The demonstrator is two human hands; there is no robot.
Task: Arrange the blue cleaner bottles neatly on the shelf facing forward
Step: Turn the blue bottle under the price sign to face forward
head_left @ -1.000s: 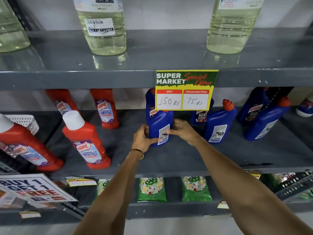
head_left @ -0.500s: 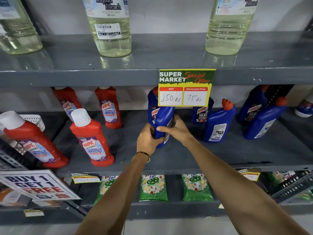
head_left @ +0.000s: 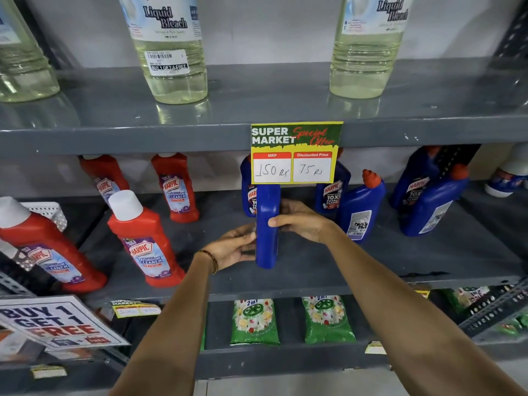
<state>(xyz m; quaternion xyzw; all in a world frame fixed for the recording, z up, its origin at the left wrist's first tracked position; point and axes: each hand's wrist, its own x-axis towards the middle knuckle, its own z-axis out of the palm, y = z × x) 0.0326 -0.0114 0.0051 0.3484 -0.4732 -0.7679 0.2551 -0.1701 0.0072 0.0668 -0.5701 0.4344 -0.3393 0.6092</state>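
Observation:
A blue cleaner bottle point(head_left: 267, 227) stands on the middle grey shelf point(head_left: 314, 270), turned so its narrow side faces me. My right hand point(head_left: 300, 220) grips its right side. My left hand point(head_left: 235, 247) cups its lower left side. Behind it stands another blue bottle point(head_left: 248, 192) with the label facing forward, partly hidden by a price card point(head_left: 295, 152). To the right are a forward-facing blue bottle point(head_left: 333, 190), one showing its back label point(head_left: 360, 207), and two more at the far right point(head_left: 431, 207), leaning.
Red bathroom cleaner bottles point(head_left: 145, 241) fill the shelf's left half. Liquid bleach bottles point(head_left: 171, 52) stand on the upper shelf. Green pouches point(head_left: 254, 321) lie on the lower shelf. A "Buy 1 Get 1 Free" sign point(head_left: 54, 324) hangs at lower left.
Both hands have turned the blue bottle about its upright axis: its back label faced me before, now its narrow plain side does. The camera has moved closer.

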